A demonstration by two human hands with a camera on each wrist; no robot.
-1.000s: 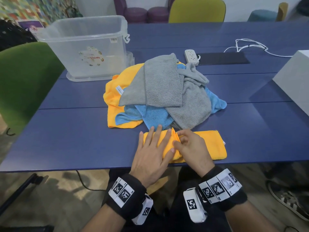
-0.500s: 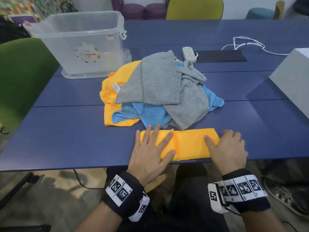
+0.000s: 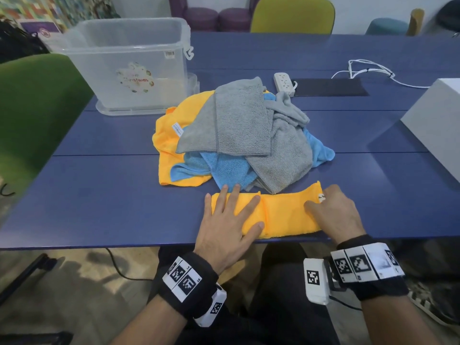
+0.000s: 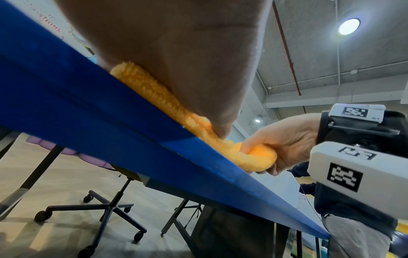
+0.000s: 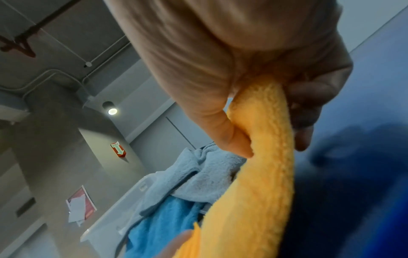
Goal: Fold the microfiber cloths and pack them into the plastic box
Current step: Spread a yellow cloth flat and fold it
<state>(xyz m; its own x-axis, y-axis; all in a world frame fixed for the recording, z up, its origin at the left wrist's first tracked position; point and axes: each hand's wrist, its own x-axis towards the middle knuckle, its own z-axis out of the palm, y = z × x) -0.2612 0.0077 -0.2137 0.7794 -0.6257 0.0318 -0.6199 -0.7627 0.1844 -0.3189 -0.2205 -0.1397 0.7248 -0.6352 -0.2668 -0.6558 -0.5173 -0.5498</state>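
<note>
A folded orange cloth (image 3: 281,215) lies as a long strip along the near edge of the blue table (image 3: 99,195). My left hand (image 3: 231,217) lies flat on its left end with fingers straight and spread. My right hand (image 3: 331,210) grips the cloth's right end; thumb and fingers pinch the orange cloth (image 5: 264,139) and lift it off the table, as the orange cloth (image 4: 253,160) also shows in the left wrist view. Behind it sits a pile of grey, blue and orange cloths (image 3: 244,138). The clear plastic box (image 3: 129,68) stands at the back left, with no cloth visible inside.
A white power strip (image 3: 283,83) and a black mat (image 3: 328,87) lie behind the pile, with a white cable (image 3: 368,70) further right. A grey-white box (image 3: 438,123) stands at the right edge. A green chair (image 3: 32,115) stands left of the table.
My right hand slid from the cloth's middle to its right end, took hold of it, and the far right corner has lifted. The left hand stayed flat on the left end.
</note>
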